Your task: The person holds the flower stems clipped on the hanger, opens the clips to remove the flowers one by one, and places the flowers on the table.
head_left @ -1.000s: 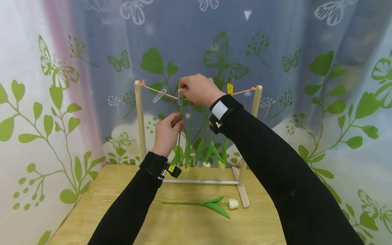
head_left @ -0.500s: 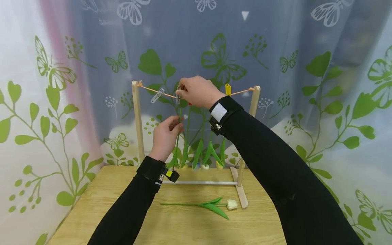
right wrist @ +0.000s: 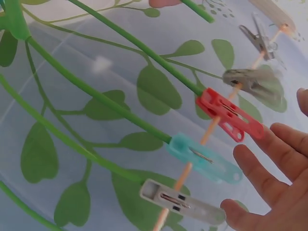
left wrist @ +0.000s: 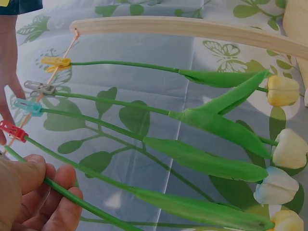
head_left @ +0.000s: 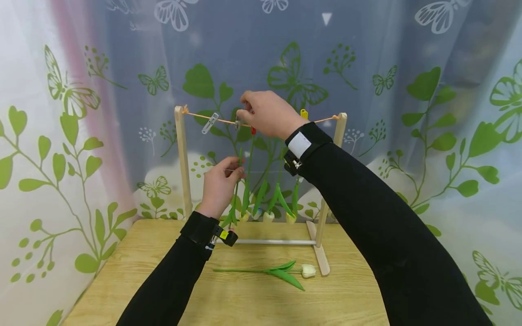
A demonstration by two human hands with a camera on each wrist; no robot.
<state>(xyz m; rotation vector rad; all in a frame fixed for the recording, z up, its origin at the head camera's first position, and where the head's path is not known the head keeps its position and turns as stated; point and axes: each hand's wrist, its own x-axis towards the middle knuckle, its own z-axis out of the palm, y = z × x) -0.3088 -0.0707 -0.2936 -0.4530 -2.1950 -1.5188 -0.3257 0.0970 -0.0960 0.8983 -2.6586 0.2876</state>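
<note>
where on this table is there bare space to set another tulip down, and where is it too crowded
Bare wood lies on the table left of the loose tulip, and along the near edge in front of it. Right of the rack's foot a strip is free too. Under the string it is crowded: hanging tulips and both hands.

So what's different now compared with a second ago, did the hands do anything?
The right hand has lifted a little along the orange string and now shows open fingers beside the red clip; earlier it pinched a grey clip. The left hand keeps pinching the green tulip stem, about where it was. The wooden rack, the hanging tulips and the tulip lying on the table stayed put.
</note>
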